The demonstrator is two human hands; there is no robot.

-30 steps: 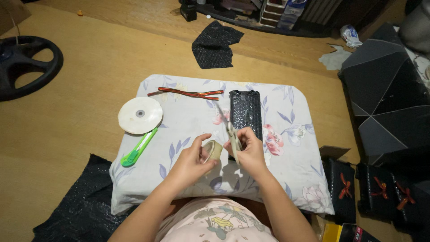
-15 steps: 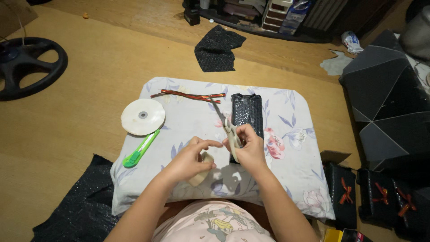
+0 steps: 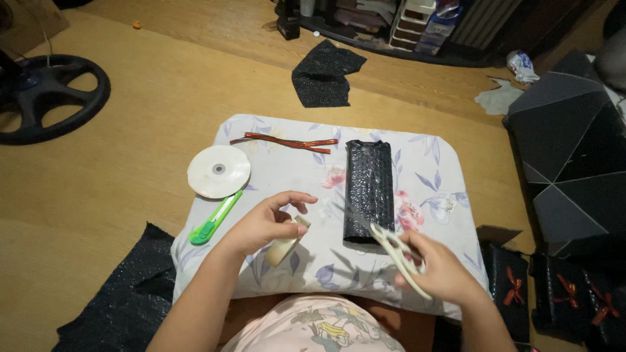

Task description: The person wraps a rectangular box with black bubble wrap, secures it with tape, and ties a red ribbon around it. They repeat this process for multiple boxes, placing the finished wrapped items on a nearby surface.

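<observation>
Head view, left hand (image 3: 264,225): I see it clamped on one tape roll (image 3: 285,244), low over the cushion (image 3: 430,163).
Head view, right hand (image 3: 443,274): closed around one pair of scissors (image 3: 394,248), blades pointing up-left.
Wrapped packet (image 3: 369,189): one, long axis running away from me, between the hands, nearer the right hand.
Others: one ribbon spool (image 3: 218,171), one green cutter (image 3: 216,218).

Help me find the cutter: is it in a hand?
No, the green cutter lies on the cushion, left of the left hand.
</observation>
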